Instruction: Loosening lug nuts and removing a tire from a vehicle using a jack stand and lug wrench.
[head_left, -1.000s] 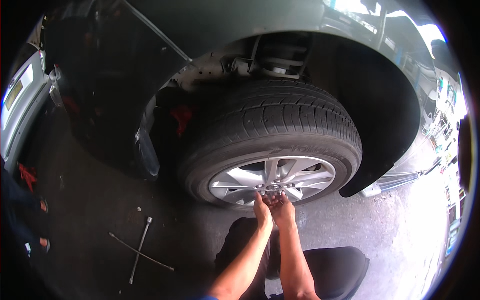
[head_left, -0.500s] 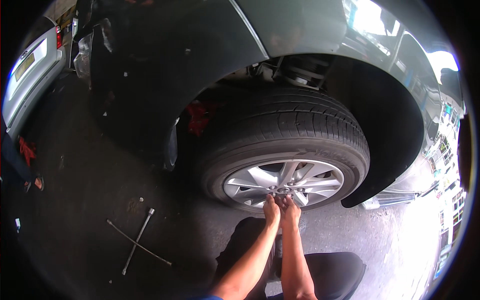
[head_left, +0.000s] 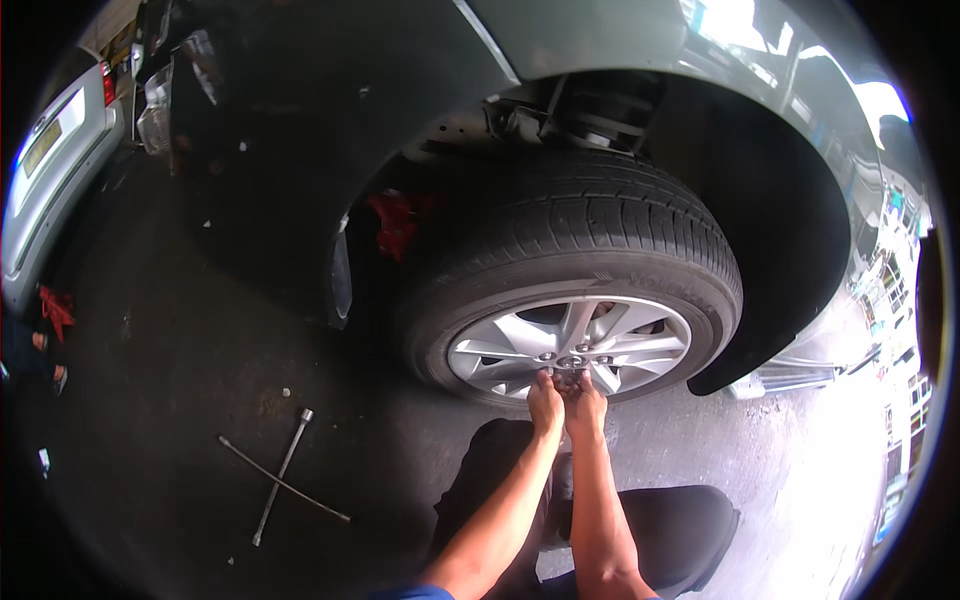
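Left hand: curled, at seven o'clock of the hub; grip impossible to tell.
Right hand: curled, at five o'clock; grip likewise unclear.
Wheel: silver-spoked, at twelve o'clock from both hands.
Cross wrench: on the floor, between eight and nine.

Smooth, silvery metal wheel — matt, grooved rubber tyre — glossy painted car body; dull metal cross wrench.
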